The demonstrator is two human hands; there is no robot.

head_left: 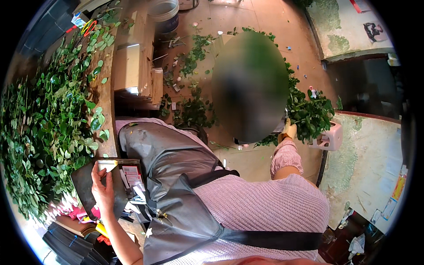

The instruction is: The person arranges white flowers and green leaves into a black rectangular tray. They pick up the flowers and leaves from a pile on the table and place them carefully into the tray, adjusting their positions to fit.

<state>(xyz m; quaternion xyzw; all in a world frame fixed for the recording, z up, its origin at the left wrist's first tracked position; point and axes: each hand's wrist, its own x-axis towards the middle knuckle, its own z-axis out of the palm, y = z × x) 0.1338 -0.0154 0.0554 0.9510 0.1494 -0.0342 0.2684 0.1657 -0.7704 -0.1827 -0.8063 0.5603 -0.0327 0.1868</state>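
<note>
My left hand (103, 192) is bare and reaches over an open dark case or drawer (118, 190) at my left side. Its thumb and fingers close at the end of a small white piece with a yellow edge (107, 164). Stretched out to the right, my right hand (288, 130) wears a yellowish glove and is closed at a bunch of leafy green stems (312, 114). The leaves spread beyond the hand, and a large blurred oval beside it hides part of the stems.
Many leafy cut stems (48, 119) cover the wooden bench on the left, with orange-handled scissors (89, 27) behind. Flat cardboard stacks (137, 66) and a white bucket (164, 15) stand farther off. Leaf litter (194, 106) lies on the floor. A pink plastic stool (330, 136) stands near the right wall.
</note>
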